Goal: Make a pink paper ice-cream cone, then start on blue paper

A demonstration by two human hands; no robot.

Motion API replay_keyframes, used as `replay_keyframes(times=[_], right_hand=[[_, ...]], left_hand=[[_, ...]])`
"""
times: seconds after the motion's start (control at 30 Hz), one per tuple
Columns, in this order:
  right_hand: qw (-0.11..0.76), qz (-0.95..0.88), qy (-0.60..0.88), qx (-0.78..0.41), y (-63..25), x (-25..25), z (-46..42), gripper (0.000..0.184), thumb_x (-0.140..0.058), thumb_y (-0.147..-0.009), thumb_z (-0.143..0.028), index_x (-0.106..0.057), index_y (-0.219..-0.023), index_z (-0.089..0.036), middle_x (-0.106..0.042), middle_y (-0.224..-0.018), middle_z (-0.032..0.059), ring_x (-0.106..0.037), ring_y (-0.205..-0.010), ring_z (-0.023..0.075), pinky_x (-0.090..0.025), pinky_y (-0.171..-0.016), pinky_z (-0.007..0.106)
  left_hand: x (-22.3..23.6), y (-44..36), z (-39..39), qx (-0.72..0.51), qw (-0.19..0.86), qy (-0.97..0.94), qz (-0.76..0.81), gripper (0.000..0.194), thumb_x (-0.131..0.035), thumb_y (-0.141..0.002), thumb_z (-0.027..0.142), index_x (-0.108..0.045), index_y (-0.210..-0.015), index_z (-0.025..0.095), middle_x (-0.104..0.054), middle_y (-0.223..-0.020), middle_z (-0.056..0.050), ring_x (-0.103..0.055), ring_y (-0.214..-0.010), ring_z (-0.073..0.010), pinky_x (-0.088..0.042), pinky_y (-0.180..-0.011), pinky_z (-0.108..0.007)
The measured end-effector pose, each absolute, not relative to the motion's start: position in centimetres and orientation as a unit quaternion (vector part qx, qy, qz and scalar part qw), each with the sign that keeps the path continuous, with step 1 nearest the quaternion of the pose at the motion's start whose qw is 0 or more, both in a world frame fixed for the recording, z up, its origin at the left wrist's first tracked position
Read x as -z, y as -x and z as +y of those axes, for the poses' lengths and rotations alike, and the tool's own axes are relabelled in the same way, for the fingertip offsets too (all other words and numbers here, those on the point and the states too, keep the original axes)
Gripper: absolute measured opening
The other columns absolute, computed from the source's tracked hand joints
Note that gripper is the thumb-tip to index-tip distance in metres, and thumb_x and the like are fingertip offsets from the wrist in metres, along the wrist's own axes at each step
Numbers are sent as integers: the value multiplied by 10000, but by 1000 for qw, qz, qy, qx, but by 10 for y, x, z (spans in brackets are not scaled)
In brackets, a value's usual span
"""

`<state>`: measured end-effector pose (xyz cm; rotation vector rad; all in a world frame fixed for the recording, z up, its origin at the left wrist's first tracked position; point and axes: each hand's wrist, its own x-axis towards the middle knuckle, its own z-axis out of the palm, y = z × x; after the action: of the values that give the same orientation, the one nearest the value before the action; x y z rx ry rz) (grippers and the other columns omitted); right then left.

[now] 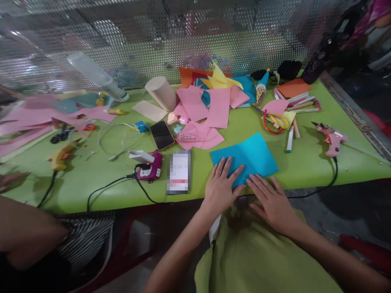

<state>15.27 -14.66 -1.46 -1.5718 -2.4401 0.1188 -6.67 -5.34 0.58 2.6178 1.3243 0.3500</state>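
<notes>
A bright blue sheet of paper (pixel 250 156) lies on the green tabletop near its front edge, with a faint crease running across it. My left hand (pixel 221 185) rests flat on the sheet's lower left part, fingers stretched out. Beside it, my right hand (pixel 270 199) touches the sheet's near edge with its fingertips, fingers extended. Neither hand grips anything. Just beyond the sheet are pink paper pieces (pixel 200 136) and a pair of scissors (pixel 273 122) with red and yellow handles.
A pink glue gun (pixel 334 142) is at the right, a yellow one (pixel 59 156) at the left. Left of the sheet lie two phones, one dark (pixel 161 135), and a purple power socket (pixel 154 167) with cords. Markers (pixel 289 140) lie right. A person's arm (pixel 27 236) enters lower left.
</notes>
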Motion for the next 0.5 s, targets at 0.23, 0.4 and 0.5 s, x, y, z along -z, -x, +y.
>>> replay_keyframes(times=[0.23, 0.4, 0.5], right_hand=[[120, -778, 617, -8, -185, 17, -153, 736, -508, -1074, -363, -130, -1704, -310, -437, -1683, 88, -459, -1521, 299, -190, -1268, 605], [156, -751, 641, 26, -212, 18, -157, 620, -531, -1060, -310, -340, -1649, -333, -563, -1603, 55, -519, -1474, 313, -221, -1251, 610], [207, -743, 636, 34, -229, 13, -142, 428, -558, -1044, -299, -594, -1471, -306, -709, -1440, 52, -629, -1349, 307, -375, -1175, 543]], left_hand=[[-2, 68, -52, -119, 88, -884, 444, 657, -571, -1003, 568, -424, -1611, 367, -291, -1744, -75, -262, -1606, -383, -335, -1263, -605], [-2, 68, -53, -104, 85, -885, 447, 660, -540, -1013, 583, -397, -1624, 379, -267, -1753, -63, -248, -1613, -374, -325, -1273, -593], [-2, 67, -53, -102, 83, -883, 450, 664, -539, -1011, 589, -390, -1626, 388, -261, -1757, -48, -253, -1613, -363, -318, -1282, -575]])
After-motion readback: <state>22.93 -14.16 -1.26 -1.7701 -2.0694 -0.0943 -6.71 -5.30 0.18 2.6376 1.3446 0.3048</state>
